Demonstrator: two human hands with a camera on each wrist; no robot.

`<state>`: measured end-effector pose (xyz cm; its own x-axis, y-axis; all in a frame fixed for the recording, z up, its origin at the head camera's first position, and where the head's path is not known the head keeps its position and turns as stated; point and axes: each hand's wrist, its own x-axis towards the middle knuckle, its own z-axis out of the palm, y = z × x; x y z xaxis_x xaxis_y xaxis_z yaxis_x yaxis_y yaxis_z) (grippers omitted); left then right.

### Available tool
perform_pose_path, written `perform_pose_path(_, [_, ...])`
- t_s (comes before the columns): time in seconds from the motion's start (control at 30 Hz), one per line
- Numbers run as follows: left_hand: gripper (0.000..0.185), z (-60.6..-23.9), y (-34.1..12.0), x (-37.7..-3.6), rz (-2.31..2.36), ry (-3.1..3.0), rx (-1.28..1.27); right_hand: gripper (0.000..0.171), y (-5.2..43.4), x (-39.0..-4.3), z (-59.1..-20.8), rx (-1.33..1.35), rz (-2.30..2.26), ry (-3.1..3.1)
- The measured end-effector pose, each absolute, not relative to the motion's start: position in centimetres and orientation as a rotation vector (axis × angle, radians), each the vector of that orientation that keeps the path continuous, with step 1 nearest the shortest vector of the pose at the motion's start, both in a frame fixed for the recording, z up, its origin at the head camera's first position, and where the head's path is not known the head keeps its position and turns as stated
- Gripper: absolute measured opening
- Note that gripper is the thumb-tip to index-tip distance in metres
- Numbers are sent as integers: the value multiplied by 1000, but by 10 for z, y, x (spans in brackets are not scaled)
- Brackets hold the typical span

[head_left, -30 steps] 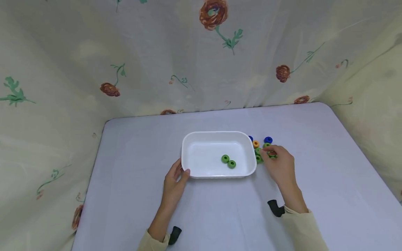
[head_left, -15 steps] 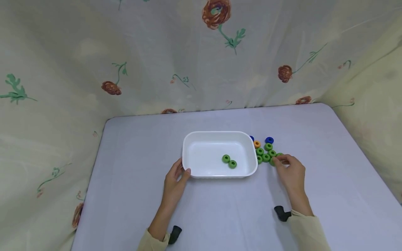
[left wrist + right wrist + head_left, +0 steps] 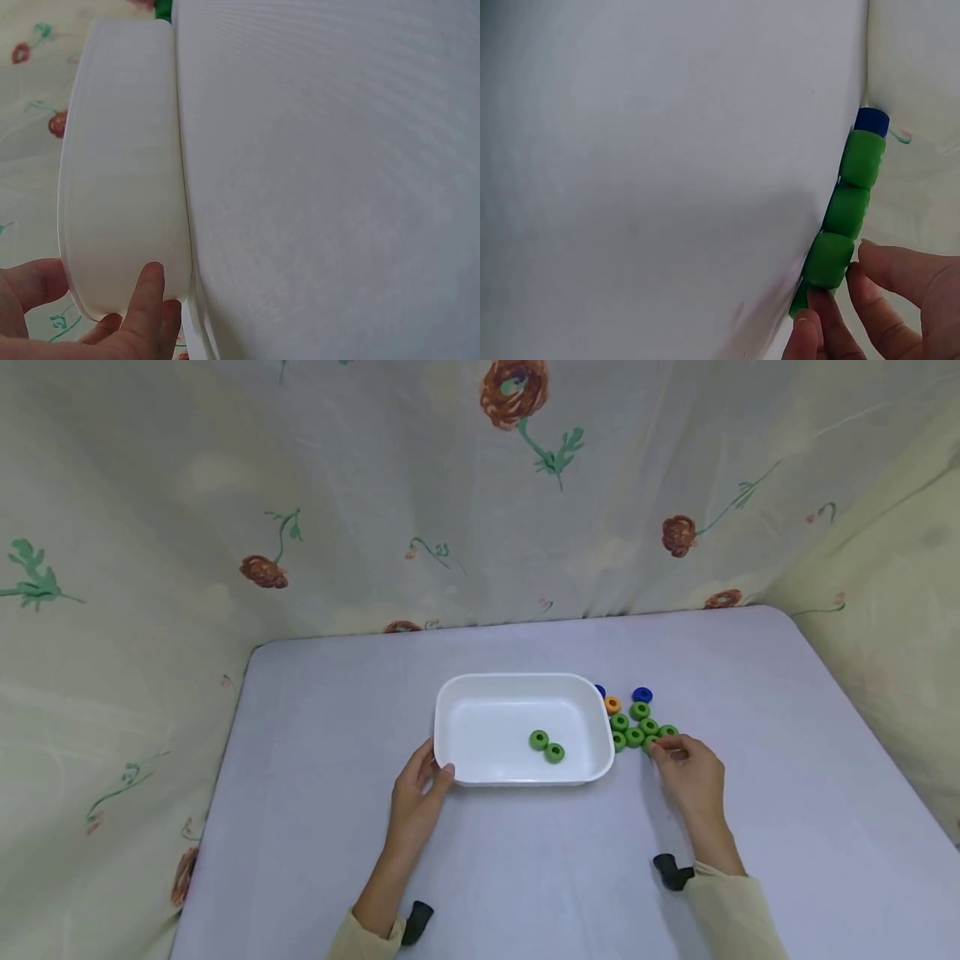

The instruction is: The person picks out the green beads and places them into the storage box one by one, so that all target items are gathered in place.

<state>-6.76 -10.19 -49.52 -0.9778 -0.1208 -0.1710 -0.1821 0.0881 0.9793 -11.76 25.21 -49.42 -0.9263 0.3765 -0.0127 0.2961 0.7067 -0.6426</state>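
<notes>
Your left hand has not moved in the last second: it rests against the near-left corner of the white tray, thumb on the rim, fingers relaxed along the outer wall, as the left wrist view confirms. The tray holds two green rings, touching each other, just as before.

Your right hand has shifted. A second ago it lay over the green cluster close to the tray; half a second ago it had drawn to the cluster's near-right edge, and it sits there now, almost unchanged. Its fingertips pinch the nearest green ring, which lies on the bench; the right wrist view shows fingers closed on that ring. An orange ring and a blue ring lie behind the greens.
</notes>
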Motion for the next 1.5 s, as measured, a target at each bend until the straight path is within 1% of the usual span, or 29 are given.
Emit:
perform_pose_path(0.47, [58, -495, -103, -67, 2077, 2260, -343, 24, 248, -120, -496, -610, 1052, -2801])
perform_pose_path(0.73, [58, -495, -103, -67, 2048, 2277, -362, 25, 247, -120, -495, -596, 1030, -2810])
perform_pose_path(1.2, [58, -498, -103, -68, 2068, 2266, -339, 22, 245, -120, -495, -570, 1004, -2794])
perform_pose_path(1.5, [57, -496, -101, -68, 2041, 2299, -373, 20, 244, -120, -497, -557, 963, -2796])
